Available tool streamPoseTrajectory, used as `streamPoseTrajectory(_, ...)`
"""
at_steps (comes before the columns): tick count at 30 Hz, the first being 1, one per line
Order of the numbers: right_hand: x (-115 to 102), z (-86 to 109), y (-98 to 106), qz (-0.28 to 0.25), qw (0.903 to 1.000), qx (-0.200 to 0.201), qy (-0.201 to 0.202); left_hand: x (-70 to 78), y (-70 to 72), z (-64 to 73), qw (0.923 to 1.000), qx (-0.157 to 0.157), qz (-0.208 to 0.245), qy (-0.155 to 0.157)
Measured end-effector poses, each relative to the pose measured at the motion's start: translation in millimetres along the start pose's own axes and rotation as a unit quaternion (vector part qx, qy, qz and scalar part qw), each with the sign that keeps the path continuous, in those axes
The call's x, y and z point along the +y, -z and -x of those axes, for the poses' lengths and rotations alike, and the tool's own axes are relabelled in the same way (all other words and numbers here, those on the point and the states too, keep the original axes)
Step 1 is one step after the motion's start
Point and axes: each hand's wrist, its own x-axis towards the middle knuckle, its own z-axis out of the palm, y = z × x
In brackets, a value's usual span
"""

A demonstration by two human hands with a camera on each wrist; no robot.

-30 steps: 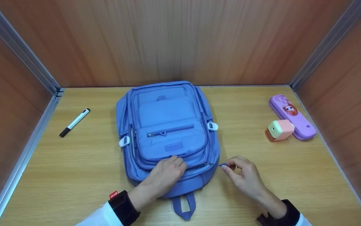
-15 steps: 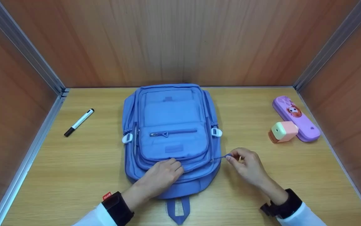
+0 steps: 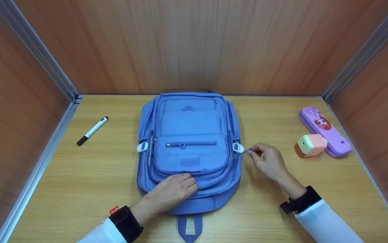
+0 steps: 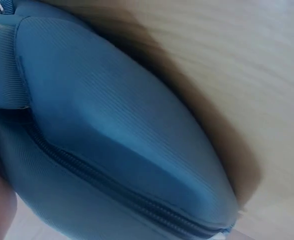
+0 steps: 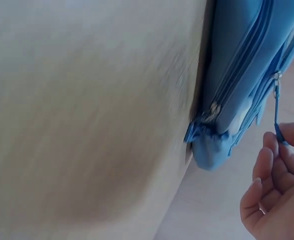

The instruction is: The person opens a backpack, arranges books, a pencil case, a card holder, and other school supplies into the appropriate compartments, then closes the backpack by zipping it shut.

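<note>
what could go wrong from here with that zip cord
The right hand pinches only the end of the thin zip cord, so it might slip free. The cord also lies close to the white buckle nearest that hand, where it could catch. And the left hand is on the near part of the backpack; if it eased off, the bag might slide or twist under a sideways pull.

The right hand [image 3: 270, 163] now draws its pinched zip pull [image 3: 243, 152] up from near the lower corner to just below the white buckle [image 3: 238, 147], while the blue backpack [image 3: 191, 123] sits straighter than a second ago.
</note>
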Motion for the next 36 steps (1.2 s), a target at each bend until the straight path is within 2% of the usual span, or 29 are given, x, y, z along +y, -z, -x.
streamPoseTrajectory(4, 4, -12.9, -1, 0.006, 0.9998, 0.004, -0.019, -0.6, -0.4, 3.8, 0.9998, 0.016, 0.007, -0.008)
streamPoseTrajectory(11, 11, -39.3, -2, 0.028, 0.999, 0.013, -0.031, 0.7, 1.5, 5.7, 0.9998, 0.01, 0.005, -0.014)
streamPoseTrajectory(18, 19, -64.6, -7, 0.055, 0.9973, 0.024, -0.043, 3.7, -0.6, 5.3, 0.9997, 0.02, 0.009, -0.012)
streamPoseTrajectory(24, 27, -71.6, -11, 0.079, 0.9946, 0.022, -0.065, 9.4, -3.5, -0.5, 0.9991, 0.033, 0.026, -0.005)
streamPoseTrajectory(28, 29, -70.4, -8, 0.085, 0.9934, 0.022, -0.073, 10.6, -2.7, -3.0, 0.9981, 0.05, 0.028, 0.021)
streamPoseTrajectory(33, 31, -71.6, 0, 0.09, 0.9919, 0.03, -0.085, 7.3, 1.2, -0.7, 0.9941, 0.064, 0.016, 0.085)
streamPoseTrajectory(36, 35, -69.1, 6, 0.094, 0.9904, 0.027, -0.098, 6.5, 2.4, 1.4, 0.9914, 0.053, 0.017, 0.118)
